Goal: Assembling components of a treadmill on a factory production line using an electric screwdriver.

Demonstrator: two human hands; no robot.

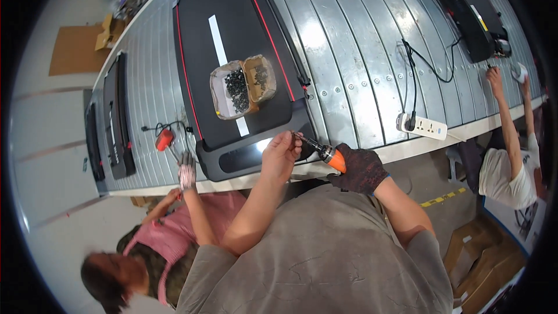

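The gloved right hand [361, 170] grips the orange driver [325, 153] by its handle, tip angled up-left over the treadmill [232, 52] edge. The bare left hand [281, 152] pinches the driver's bit between its fingertips [289, 135]; a screw there is too small to tell.

Both forearms rise from the lower middle of the frame toward its centre. The bare left hand [281, 154] pinches its fingertips together, wrist bent. Just right of it, the dark-gloved right hand [361, 170] is clenched in a fist.
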